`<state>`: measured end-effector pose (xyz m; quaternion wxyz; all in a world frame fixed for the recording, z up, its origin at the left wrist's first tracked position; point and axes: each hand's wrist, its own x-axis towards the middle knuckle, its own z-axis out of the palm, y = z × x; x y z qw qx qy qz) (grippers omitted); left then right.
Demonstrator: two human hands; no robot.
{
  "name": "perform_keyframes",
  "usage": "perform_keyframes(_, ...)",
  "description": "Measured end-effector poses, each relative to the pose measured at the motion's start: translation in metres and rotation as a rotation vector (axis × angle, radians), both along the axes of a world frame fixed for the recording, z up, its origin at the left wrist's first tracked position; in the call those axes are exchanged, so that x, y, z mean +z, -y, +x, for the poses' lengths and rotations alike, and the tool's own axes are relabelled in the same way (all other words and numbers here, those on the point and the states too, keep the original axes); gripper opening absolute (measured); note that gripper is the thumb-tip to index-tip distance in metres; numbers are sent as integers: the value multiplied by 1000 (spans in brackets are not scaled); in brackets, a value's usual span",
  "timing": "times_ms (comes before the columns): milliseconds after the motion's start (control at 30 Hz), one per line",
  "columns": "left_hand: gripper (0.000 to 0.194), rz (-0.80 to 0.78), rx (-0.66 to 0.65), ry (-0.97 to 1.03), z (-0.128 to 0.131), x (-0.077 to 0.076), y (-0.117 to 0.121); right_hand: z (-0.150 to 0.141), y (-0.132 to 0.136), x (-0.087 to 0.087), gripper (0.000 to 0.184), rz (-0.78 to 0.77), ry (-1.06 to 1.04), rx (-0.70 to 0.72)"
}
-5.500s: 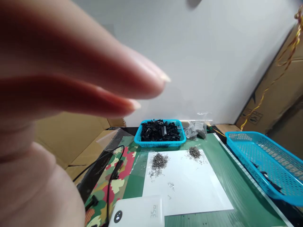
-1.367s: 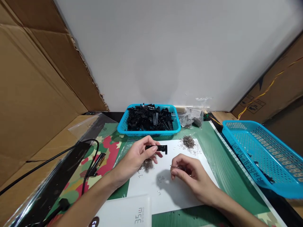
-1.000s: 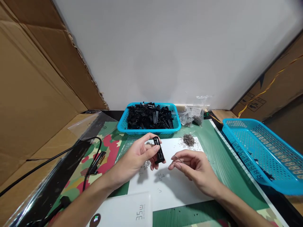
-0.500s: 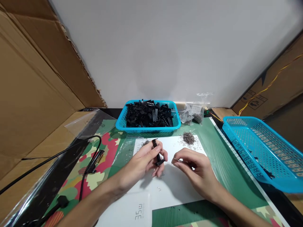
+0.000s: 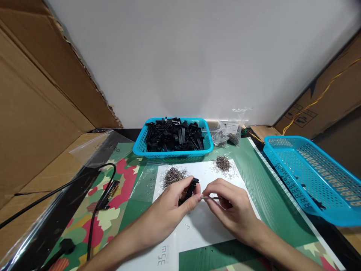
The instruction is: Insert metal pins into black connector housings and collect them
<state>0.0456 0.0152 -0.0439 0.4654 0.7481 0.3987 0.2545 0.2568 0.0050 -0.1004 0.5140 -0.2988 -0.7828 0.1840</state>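
My left hand [image 5: 176,203] is closed around a small black plastic part [image 5: 189,190], held just above a white sheet [image 5: 203,229]. My right hand [image 5: 225,205] pinches a thin metal pin [image 5: 209,197] whose tip points left and meets the black part. Both hands sit close together over the middle of the sheet. Two heaps of small metal pins lie on the sheet, one [image 5: 173,175] just behind my left hand and one [image 5: 222,163] further back right.
A blue basket [image 5: 135,147] full of black plastic parts stands at the back. A larger blue basket [image 5: 284,165], nearly bare, lies at the right. Clear bags of pins [image 5: 225,134] rest by the wall. A black cable [image 5: 98,203] and a white device [image 5: 158,259] lie at the front left.
My hands have drawn together; the pin tip now touches the black part. The part has been turned in my left hand and lowered toward the sheet. The view has shifted slightly downward.
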Motion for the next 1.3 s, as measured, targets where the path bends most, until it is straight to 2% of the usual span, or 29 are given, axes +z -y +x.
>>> perform_keyframes(233, 32, 63, -29, -151, -3, 0, 3, 1, 2, 4, 11, -196, -66, 44)
perform_keyframes(400, 36, 112, -48, -148, -4, -2, 1, -1, 0, 6, 8, -368, -161, 68)
perform_keyframes(600, 29, 142, -29, -160, -4, -3, -1, -4, -6, 1, 17, -605, -312, 102)
perform_keyframes(800, 32, 151, 6, -233, -4, -7, -3, -4, -11, -6, 27, -793, -454, 179)
perform_keyframes(967, 33, 217, 67, -243, -5, -12, -3, -6, -12, -7, 30, -806, -478, 191)
perform_keyframes(1133, 33, 202, 84, -242, -7, -13, -2, -6, -12, -4, 27, -739, -426, 146)
perform_keyframes(1300, 32, 210, 89, -259, -9, -15, -3, -7, -11, -3, 28, -748, -371, 122)
